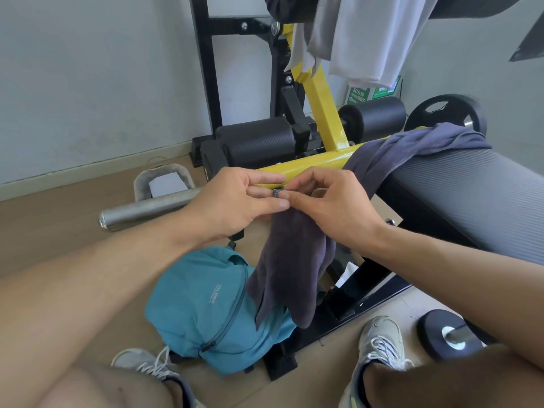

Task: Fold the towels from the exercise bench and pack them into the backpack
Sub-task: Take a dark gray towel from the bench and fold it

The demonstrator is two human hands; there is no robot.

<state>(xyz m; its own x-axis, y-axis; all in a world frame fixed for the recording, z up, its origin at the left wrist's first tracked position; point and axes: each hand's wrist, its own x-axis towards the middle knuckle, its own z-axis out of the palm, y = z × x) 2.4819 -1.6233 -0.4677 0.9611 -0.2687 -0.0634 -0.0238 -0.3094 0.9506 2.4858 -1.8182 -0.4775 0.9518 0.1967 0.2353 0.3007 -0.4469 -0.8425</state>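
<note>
**Dark towel pinched at one corner, hanging limp over the backpack**

Both hands met just in front of the yellow frame (312,164) of the bench. The left hand (235,201) and the right hand (332,207) each had thumb and fingers closed in a narrow pinch on the same small bit of the dark towel (294,260), apparently a corner or hem tag. From that pinch the cloth fell in a loose, bunched hang, its lower end draped against the teal backpack (206,304) on the floor, whose zip looked closed. A second dark towel (412,148) lay crumpled over the grey padded worktop (471,195), one end trailing down towards the hands; whether it joined the held cloth could not be told. Lighter towels (368,39) hung from the upper pad.

The towel looked soft, light and wholly without stiffness, so it would sag and twist wherever it was unsupported. It seemed neither fragile nor slippery. The best hold was judged to be two adjacent corners, spread apart along one edge, so the cloth would hang flat for folding.
</note>
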